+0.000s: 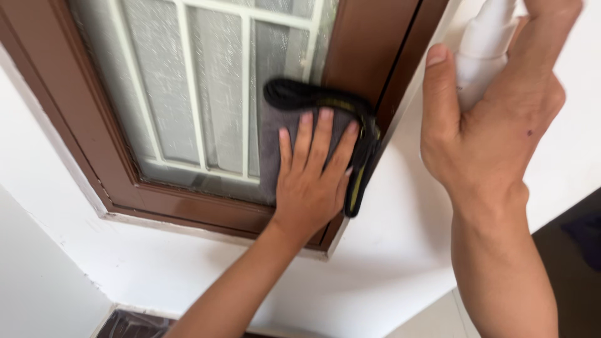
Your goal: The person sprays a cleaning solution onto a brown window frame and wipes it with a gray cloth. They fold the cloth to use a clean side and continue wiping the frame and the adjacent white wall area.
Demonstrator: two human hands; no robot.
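Note:
My left hand (311, 178) presses flat, fingers spread, on a grey cloth with black trim (313, 103) against the lower right corner of a frosted glass pane (213, 94). The pane sits in a brown window frame (350, 44) with white bars behind the glass. My right hand (491, 116) is raised to the right of the frame, wrapped around a white spray bottle (482, 47), thumb along its side. The top of the bottle is cut off by the picture's edge.
A white wall (388, 250) surrounds the window, with a white sill edge below the frame (188, 228). Dark floor shows at the lower right (576, 250) and a dark patterned surface at the bottom left (131, 325).

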